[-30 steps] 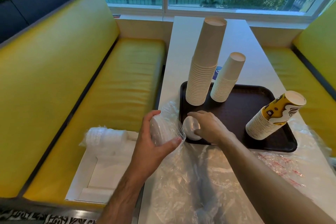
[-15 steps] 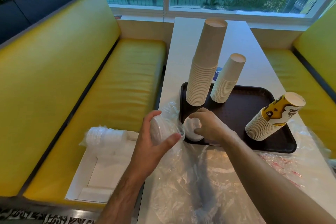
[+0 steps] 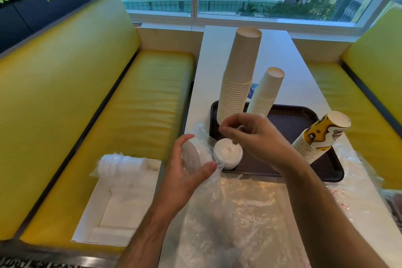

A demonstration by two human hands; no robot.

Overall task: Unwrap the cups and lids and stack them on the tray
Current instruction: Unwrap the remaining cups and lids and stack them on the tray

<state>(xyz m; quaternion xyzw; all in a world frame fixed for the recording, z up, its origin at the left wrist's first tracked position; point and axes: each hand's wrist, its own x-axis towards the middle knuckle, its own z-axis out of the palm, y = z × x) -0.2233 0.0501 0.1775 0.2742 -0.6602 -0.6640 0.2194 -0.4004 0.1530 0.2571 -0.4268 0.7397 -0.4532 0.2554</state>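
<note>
Now left hand (image 3: 185, 177) grips crinkly plastic-wrapped round lids (image 3: 195, 155); right hand (image 3: 258, 139), blurred, grasp unclear.

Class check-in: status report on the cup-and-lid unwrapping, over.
Left hand grips wrapped lid stack. Right hand above tray, fingers curled; grip unclear. Lids on tray's near corner. Loose plastic wrap covers table.

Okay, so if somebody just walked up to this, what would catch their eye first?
Probably the tall cup stack towering at the back left of the dark tray, with a shorter stack beside it and a yellow printed stack leaning at the right edge. Next, the left hand gripping wrapped lids by the tray's near left corner, the right hand above loose lids there.
</note>
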